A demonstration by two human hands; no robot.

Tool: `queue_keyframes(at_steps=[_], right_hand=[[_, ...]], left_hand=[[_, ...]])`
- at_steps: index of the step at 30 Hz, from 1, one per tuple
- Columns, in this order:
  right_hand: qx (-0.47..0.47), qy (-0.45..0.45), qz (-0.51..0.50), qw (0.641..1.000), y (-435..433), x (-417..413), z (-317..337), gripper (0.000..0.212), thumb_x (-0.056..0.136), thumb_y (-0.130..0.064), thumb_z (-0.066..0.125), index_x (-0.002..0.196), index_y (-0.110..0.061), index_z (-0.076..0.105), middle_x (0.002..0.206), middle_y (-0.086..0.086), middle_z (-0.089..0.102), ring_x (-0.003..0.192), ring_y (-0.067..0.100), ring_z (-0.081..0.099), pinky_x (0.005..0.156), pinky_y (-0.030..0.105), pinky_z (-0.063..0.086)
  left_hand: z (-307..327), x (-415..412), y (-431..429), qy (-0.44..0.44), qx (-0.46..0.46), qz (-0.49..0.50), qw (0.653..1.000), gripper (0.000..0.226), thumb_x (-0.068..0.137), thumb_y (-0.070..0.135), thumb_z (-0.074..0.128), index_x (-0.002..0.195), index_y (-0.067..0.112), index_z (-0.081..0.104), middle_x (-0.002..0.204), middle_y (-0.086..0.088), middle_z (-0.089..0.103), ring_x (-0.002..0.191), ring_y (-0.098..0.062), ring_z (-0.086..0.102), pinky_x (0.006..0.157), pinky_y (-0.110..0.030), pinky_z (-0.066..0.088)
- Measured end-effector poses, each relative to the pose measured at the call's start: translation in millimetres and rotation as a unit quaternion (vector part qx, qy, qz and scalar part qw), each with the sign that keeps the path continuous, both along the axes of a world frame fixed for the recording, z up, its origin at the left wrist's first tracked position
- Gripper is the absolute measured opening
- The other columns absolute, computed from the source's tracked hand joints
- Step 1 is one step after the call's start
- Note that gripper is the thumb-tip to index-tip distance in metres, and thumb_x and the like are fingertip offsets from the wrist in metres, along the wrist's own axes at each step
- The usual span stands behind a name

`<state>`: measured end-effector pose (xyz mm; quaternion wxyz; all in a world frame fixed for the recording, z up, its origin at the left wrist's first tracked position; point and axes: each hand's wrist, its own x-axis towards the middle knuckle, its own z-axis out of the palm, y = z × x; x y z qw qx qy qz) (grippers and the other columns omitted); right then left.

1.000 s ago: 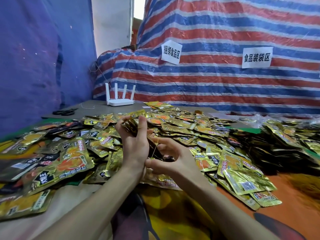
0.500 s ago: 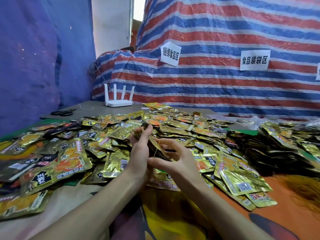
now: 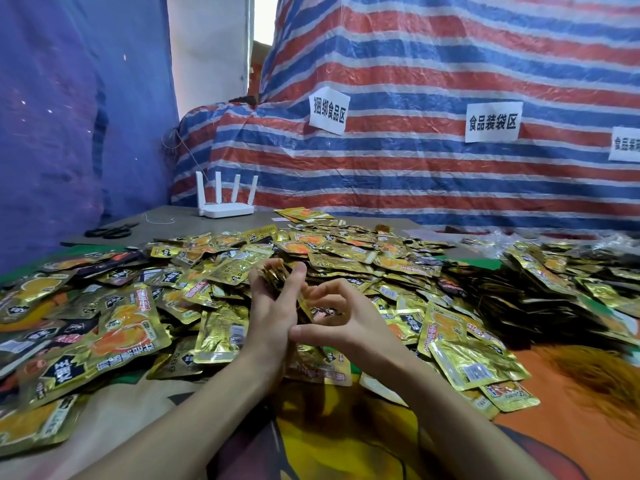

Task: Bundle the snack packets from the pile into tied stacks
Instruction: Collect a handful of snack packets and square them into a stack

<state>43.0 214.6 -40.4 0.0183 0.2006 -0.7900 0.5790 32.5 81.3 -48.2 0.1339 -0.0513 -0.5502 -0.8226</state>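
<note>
Probably light, slick and springy, so best clamped across the flat faces: stack gripped in left hand, pinched by curled right hand, just above the pile on the desk.

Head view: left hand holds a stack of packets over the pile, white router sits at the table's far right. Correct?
One error. The head view shows the white router at the far left of the table, by the blue wall, not the far right. The rest stands: the left hand holds a stack of packets over the pile.
</note>
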Motion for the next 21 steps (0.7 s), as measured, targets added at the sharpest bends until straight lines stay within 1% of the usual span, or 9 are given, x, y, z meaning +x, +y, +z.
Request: queue_keyframes(at_steps=[3,6,8,10,12,14,16,18,21], right_hand=[[0.008,-0.012,0.010,1.000,8,0,6,0.065,0.064,-0.027,0.094,0.118,-0.023,0.058,0.108,-0.005,0.070,0.096,0.010,0.072,0.074,0.026,0.060],[0.012,-0.025,0.004,1.000,16,0,11,0.066,0.067,-0.021,0.093,0.122,-0.023,0.056,0.108,0.005,0.072,0.101,0.020,0.072,0.078,0.035,0.061],[0.007,-0.043,0.001,0.999,23,1,15,0.067,0.066,-0.020,0.091,0.124,-0.024,0.056,0.108,0.015,0.074,0.102,0.031,0.073,0.087,0.047,0.058],[0.007,-0.046,-0.011,0.999,33,1,20,0.066,0.067,-0.019,0.089,0.124,-0.022,0.056,0.104,0.016,0.076,0.099,0.035,0.074,0.091,0.051,0.055],[0.014,-0.042,-0.033,0.998,42,4,25,0.062,0.071,-0.015,0.090,0.122,-0.018,0.055,0.096,0.010,0.079,0.092,0.029,0.076,0.084,0.045,0.057],[0.025,-0.037,-0.068,0.997,54,8,30,0.058,0.071,-0.014,0.091,0.117,-0.017,0.057,0.086,0.001,0.079,0.081,0.019,0.077,0.071,0.032,0.059],[0.047,-0.026,-0.109,0.993,70,11,38,0.057,0.069,-0.016,0.093,0.114,-0.017,0.057,0.084,0.004,0.079,0.075,0.017,0.076,0.064,0.026,0.058],[0.074,-0.007,-0.155,0.985,90,13,49,0.057,0.068,-0.018,0.094,0.112,-0.018,0.057,0.087,0.009,0.078,0.074,0.019,0.076,0.063,0.030,0.059],[0.145,0.038,-0.238,0.960,126,10,65,0.055,0.068,-0.024,0.094,0.108,-0.021,0.056,0.086,0.009,0.075,0.068,0.016,0.073,0.057,0.031,0.056]], left_hand=[[5,7,1,0.027,-0.007,-0.013,1.000,0.039,0.076,0.048,0.073,0.108,0.031,0.058,0.112,-0.019,0.068,0.103,-0.042,0.069,0.088,-0.055,0.058],[5,8,3,0.052,-0.042,-0.026,0.997,0.051,0.063,0.052,0.075,0.109,0.035,0.061,0.115,-0.014,0.069,0.101,-0.035,0.071,0.087,-0.057,0.058],[2,4,3,0.054,-0.063,-0.046,0.996,0.051,0.066,0.052,0.074,0.114,0.040,0.060,0.108,-0.005,0.073,0.095,-0.027,0.074,0.075,-0.047,0.063],[2,2,5,0.050,-0.075,-0.062,0.994,0.052,0.067,0.051,0.074,0.117,0.047,0.059,0.097,0.006,0.076,0.086,-0.019,0.075,0.066,-0.033,0.061],[2,1,9,0.043,-0.082,-0.071,0.993,0.066,0.067,0.052,0.079,0.128,0.049,0.053,0.105,0.004,0.075,0.094,-0.017,0.074,0.073,-0.032,0.060],[5,1,16,0.035,-0.102,-0.077,0.991,0.089,0.069,0.054,0.085,0.145,0.046,0.039,0.127,0.001,0.061,0.116,-0.019,0.062,0.095,-0.044,0.055],[9,2,26,0.036,-0.159,-0.068,0.984,0.097,0.071,0.058,0.081,0.151,0.043,0.029,0.133,0.003,0.048,0.123,-0.019,0.050,0.106,-0.050,0.046],[12,4,37,0.052,-0.208,-0.074,0.974,0.083,0.078,0.055,0.078,0.148,0.040,0.035,0.130,0.008,0.051,0.120,-0.016,0.052,0.099,-0.040,0.048],[16,7,57,0.082,-0.255,-0.116,0.956,0.043,0.090,0.036,0.072,0.130,0.034,0.054,0.125,0.011,0.059,0.106,-0.003,0.061,0.073,-0.016,0.051]])
